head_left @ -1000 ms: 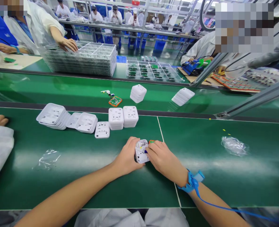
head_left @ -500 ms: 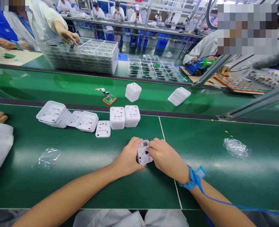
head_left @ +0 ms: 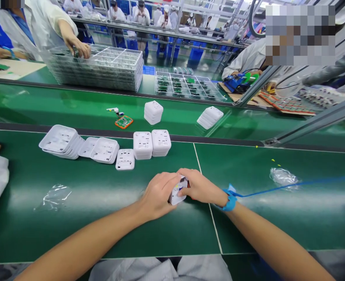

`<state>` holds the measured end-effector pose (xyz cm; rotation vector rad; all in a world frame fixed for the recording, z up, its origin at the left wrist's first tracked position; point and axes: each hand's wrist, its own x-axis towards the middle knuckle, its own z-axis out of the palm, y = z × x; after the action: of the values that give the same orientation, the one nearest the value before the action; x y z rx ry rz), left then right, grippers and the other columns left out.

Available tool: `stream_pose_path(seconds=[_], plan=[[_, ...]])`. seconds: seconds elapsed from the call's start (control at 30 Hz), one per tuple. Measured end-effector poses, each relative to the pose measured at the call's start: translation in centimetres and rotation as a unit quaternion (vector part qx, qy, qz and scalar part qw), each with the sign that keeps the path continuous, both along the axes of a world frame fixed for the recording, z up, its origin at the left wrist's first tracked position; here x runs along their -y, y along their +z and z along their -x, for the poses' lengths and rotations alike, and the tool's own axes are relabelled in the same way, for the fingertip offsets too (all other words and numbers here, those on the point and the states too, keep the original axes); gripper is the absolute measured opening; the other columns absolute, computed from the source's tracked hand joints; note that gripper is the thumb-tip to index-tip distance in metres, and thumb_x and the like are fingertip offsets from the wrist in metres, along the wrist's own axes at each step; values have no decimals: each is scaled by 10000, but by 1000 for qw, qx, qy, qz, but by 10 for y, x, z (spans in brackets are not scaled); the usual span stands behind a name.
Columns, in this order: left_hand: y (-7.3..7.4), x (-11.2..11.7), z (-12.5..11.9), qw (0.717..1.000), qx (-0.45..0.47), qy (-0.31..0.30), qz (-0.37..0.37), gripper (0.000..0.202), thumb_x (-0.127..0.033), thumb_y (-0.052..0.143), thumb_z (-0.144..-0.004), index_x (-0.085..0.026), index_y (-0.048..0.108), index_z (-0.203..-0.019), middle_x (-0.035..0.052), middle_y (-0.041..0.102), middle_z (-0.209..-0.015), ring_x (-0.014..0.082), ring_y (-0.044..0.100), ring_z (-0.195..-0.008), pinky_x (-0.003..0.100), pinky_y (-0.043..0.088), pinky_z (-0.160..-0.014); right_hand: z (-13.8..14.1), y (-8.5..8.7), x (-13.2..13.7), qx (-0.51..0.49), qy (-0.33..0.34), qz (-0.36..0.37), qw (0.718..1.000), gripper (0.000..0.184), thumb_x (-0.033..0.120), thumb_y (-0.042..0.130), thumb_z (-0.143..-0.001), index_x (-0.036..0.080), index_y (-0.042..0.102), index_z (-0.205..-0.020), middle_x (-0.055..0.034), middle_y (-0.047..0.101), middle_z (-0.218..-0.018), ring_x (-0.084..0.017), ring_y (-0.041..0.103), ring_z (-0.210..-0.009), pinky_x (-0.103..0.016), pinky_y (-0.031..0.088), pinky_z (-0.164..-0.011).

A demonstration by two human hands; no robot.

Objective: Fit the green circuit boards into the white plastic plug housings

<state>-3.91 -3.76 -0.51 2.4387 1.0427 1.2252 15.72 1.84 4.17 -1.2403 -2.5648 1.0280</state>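
Note:
A white plastic housing [head_left: 176, 195] is tilted up between my two hands, just left of the white line on the green bench. My left hand [head_left: 160, 194] wraps round its left side and top. Closed on its right edge is my right hand [head_left: 200, 187], with the thumb across the front face. Dark and red wires show at the housing's upper right; my fingers hide much of the rest. A blue wrist strap [head_left: 230, 200] circles my right wrist. Beyond my hands stand two stacks of white housings [head_left: 161, 142], beside a single white cover [head_left: 125, 159].
Stacked white trays of covers [head_left: 59, 139] lie at the left. The green belt [head_left: 178, 117] carries more white stacks and an orange-edged circuit board [head_left: 123, 122]. Plastic bags [head_left: 283, 177] lie on the bench. A blue cord stretches right from my wrist. Co-workers sit across.
My right hand has shifted from pinching at the housing's front to gripping its right edge. The housing has turned, and the wrist cord has swung upward. Belt items have moved left.

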Motion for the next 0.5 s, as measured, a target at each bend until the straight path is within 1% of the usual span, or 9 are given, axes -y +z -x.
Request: stream_pose_path(seconds=[0.1, 0.2, 0.23, 0.3, 0.37, 0.4, 0.43, 0.47, 0.5], plan=[[-2, 0, 0, 1000, 14, -12, 14, 665, -153, 667, -784, -182, 411, -1398, 154, 642, -1269, 289, 644, -1099, 451, 548, -901, 7, 4, -5, -7, -5, 45, 999, 317, 165, 830, -685, 193, 524, -763, 51, 574, -725, -126, 494, -672, -245, 311, -606], [-3, 1, 0, 998, 5, -12, 62, 766, -153, 690, -778, -207, 344, -1460, 155, 596, -1331, 302, 610, -1178, 478, 535, -974, 6, 8, -12, -23, -3, 70, 997, 319, 176, 835, -664, 190, 525, -738, 68, 565, -687, -111, 481, -644, -235, 294, -574], [-3, 2, 0, 996, -3, -2, 87, 843, -173, 717, -769, -205, 288, -1495, 175, 547, -1390, 326, 570, -1246, 506, 519, -1011, 2, 9, -17, -33, -6, 73, 997, 297, 180, 827, -669, 190, 544, -757, 67, 578, -699, -112, 491, -652, -231, 307, -576], [-2, 3, -1, 989, -15, 21, 143, 1028, -250, 785, -739, -192, 154, -1548, 223, 381, -1525, 386, 431, -1390, 570, 468, -1079, -12, 8, -31, -62, -34, 70, 995, 257, 208, 810, -681, 189, 589, -809, 56, 612, -738, -123, 523, -681, -229, 358, -599], [-1, 4, 0, 981, -16, 27, 194, 1119, -316, 810, -732, -201, 69, -1562, 237, 246, -1587, 411, 328, -1454, 597, 447, -1099, -34, 5, -54, -106, -103, 67, 987, 265, 267, 809, -684, 187, 626, -858, 34, 648, -779, -144, 566, -716, -244, 427, -637], [0, 5, 0, 977, -13, 23, 212, 1087, -320, 790, -758, -216, 62, -1559, 230, 234, -1589, 404, 335, -1450, 590, 461, -1088, -48, 3, -68, -132, -153, 66, 977, 298, 301, 823, -667, 184, 637, -867, 23, 663, -793, -156, 589, -729, -259, 459, -655], [1, 5, 1, 974, -9, 18, 226, 1017, -304, 752, -796, -234, 74, -1551, 219, 255, -1576, 386, 376, -1426, 574, 484, -1068, -62, 1, -84, -166, -212, 68, 961, 345, 325, 842, -637, 179, 649, -883, 9, 682, -811, -170, 611, -745, -278, 487, -674], [1, 5, 1, 972, -4, 14, 235, 937, -280, 710, -831, -245, 97, -1539, 210, 291, -1552, 363, 434, -1384, 555, 508, -1044, -77, -1, -102, -199, -286, 63, 935, 399, 333, 870, -590, 176, 660, -890, -1, 696, -818, -183, 627, -753, -297, 509, -683], [2, 5, 2, 971, 1, 14, 240, 863, -258, 675, -854, -250, 128, -1522, 203, 329, -1522, 341, 492, -1328, 539, 527, -1019, -91, -2, -120, -226, -365, 44, 902, 446, 310, 908, -510, 167, 667, -857, -6, 701, -799, -193, 636, -745, -310, 523, -681]])
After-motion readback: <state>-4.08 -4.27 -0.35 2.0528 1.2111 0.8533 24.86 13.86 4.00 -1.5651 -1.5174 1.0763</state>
